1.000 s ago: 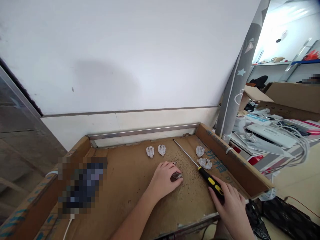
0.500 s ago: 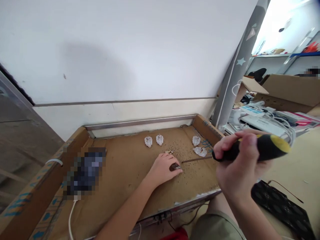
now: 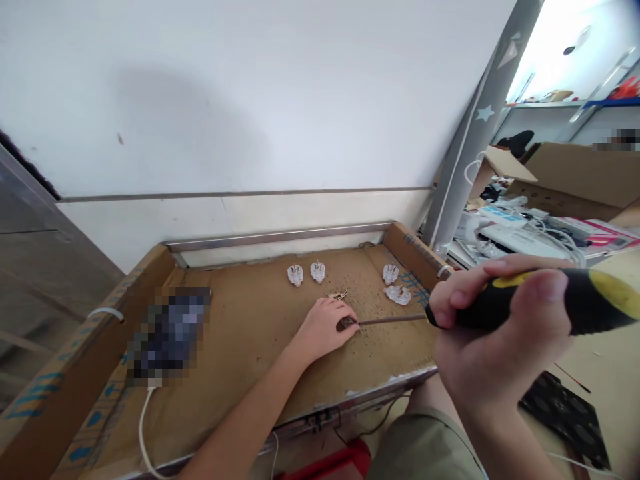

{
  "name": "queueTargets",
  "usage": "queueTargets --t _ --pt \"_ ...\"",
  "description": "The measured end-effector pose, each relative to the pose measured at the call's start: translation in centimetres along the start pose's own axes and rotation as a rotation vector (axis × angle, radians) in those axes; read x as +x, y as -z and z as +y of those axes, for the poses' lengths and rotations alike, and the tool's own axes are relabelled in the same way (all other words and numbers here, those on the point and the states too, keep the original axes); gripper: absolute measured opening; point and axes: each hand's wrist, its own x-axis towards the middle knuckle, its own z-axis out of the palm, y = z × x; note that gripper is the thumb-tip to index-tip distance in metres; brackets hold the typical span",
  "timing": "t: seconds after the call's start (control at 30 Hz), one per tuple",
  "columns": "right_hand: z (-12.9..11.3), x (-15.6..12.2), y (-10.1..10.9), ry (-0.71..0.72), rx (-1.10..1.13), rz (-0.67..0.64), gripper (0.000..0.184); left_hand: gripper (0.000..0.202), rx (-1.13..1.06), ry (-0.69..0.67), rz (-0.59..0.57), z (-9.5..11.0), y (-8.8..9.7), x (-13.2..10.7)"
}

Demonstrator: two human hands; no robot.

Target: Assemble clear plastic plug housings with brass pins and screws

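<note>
My right hand [image 3: 493, 333] is wrapped round a screwdriver [image 3: 597, 301] with a thick black and yellow handle. Its long thin shaft points left, and the tip meets the fingertips of my left hand [image 3: 323, 331]. Those fingers are closed round a small dark piece [image 3: 345, 323], mostly hidden, resting at the cardboard surface [image 3: 240, 333]. Just beyond them lie small brass-coloured metal parts [image 3: 339, 295]. Clear plastic plug pieces with metal prongs stand farther back, one pair [image 3: 295, 275] behind my left hand and another pair [image 3: 391, 273] to the right.
Dark specks are scattered around my left hand. A blurred-out dark device [image 3: 173, 333] with a white cable [image 3: 143, 427] lies at the left. Raised cardboard sides [image 3: 65, 373] border the surface. To the right are a grey post [image 3: 467, 140], a cluttered table and an open carton [image 3: 585, 177].
The screwdriver tip has come against the piece in my left hand. My right hand and the handle have shifted right and look larger. The view has shifted slightly.
</note>
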Motion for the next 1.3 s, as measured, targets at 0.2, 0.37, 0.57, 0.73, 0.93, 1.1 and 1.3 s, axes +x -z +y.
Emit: queueTargets --t 0.2,0.37,0.57,0.73,0.93,1.1,1.3 --pt "-0.5 -0.1 -0.3 0.096 0.011 0.081 0.033 0.009 0.023 -0.052 -0.001 -0.3 0.0 0.3" --pt "0.6 -1.2 0.1 0.197 0.006 0.04 0.029 0.013 0.017 -0.048 -0.013 -0.4 0.0 0.2" --pt "-0.1 -0.9 0.0 0.132 0.015 0.046 0.03 0.017 0.008 -0.039 -0.014 -0.5 -0.1 0.2" --pt "-0.7 -1.1 -0.2 0.054 0.014 0.018 0.021 0.021 -0.035 -0.019 -0.011 -0.7 -0.2 0.3" --pt "-0.5 -1.4 -0.1 0.124 0.014 0.046 0.016 0.02 -0.046 0.004 -0.003 -0.7 -0.3 0.2" --pt "-0.1 -0.9 -0.2 0.145 -0.012 0.134 0.02 0.02 -0.053 0.019 -0.006 -0.7 -0.4 0.2" --pt "-0.1 -0.5 0.0 0.055 -0.036 0.059 0.023 0.018 -0.069 0.021 -0.013 -0.7 -0.3 0.2"
